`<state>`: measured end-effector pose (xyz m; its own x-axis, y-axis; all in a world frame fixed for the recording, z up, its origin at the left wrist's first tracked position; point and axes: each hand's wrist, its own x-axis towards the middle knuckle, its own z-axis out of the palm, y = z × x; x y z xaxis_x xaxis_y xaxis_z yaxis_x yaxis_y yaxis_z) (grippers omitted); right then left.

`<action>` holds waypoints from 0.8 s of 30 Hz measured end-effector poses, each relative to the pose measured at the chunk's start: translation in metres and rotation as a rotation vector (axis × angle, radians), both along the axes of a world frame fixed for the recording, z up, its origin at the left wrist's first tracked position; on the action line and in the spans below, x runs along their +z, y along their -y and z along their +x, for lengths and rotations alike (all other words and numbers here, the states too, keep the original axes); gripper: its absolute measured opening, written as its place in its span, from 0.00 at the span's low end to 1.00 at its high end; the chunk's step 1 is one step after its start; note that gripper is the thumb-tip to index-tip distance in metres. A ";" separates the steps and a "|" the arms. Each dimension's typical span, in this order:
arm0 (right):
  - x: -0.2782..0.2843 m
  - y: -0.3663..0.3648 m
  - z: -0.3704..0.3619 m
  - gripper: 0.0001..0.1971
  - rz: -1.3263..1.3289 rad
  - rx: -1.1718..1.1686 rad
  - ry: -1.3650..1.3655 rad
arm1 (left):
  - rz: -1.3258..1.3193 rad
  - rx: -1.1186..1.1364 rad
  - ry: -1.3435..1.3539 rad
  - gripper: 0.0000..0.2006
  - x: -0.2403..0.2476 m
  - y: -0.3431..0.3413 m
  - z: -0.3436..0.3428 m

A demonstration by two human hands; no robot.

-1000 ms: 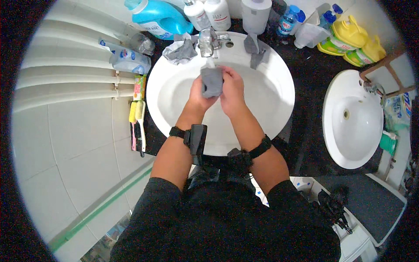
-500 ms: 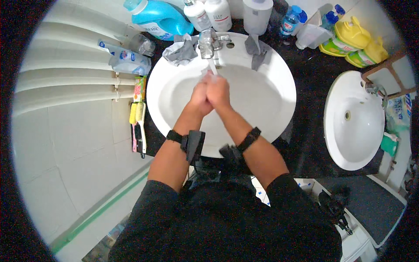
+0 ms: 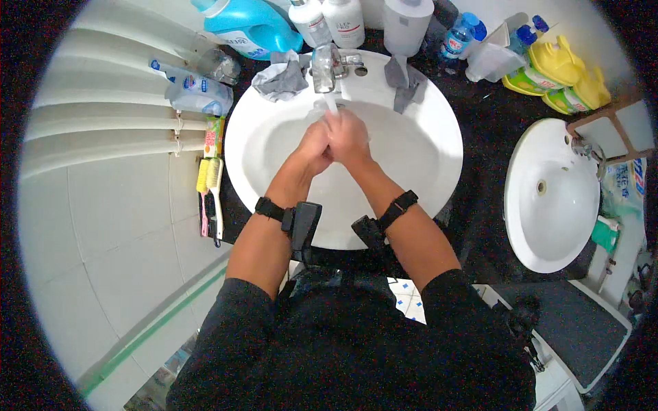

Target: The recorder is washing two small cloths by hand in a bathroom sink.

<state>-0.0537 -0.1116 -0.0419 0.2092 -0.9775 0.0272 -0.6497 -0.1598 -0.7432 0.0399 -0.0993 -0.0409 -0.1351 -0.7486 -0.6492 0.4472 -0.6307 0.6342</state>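
Note:
My left hand point(image 3: 314, 144) and my right hand point(image 3: 349, 140) are pressed together above the white oval sink point(image 3: 411, 154). A stream of water from the chrome faucet point(image 3: 324, 72) runs onto them. The right hand lies over the left and hides most of its fingers. Motion smears the fingers of both, so I cannot make out whether anything is between them. A crumpled grey cloth point(image 3: 282, 77) rests on the rim left of the faucet, and a darker grey cloth point(image 3: 403, 85) hangs over the rim on the right.
Behind the sink stand a blue detergent jug point(image 3: 253, 31), white pump bottles point(image 3: 343, 24) and yellow jugs point(image 3: 552, 65). Two brushes point(image 3: 211, 181) lie at the left edge of the black counter point(image 3: 480, 171). A second white sink point(image 3: 552, 205) stands to the right.
My hands stay together under the water, shifting slightly, and the right hand now sits more over the left. My forearms have spread slightly apart. The view has shifted a little.

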 end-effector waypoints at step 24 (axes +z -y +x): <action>-0.017 0.005 0.027 0.19 0.766 -0.688 1.001 | -0.480 -0.354 1.108 0.18 0.002 -0.004 0.009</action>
<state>-0.0270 -0.1164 -0.0585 -0.0948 -0.7157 -0.6920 0.4057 0.6070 -0.6834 0.0492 -0.0952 -0.0392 0.0658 -0.9743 -0.2155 -0.6172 -0.2094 0.7584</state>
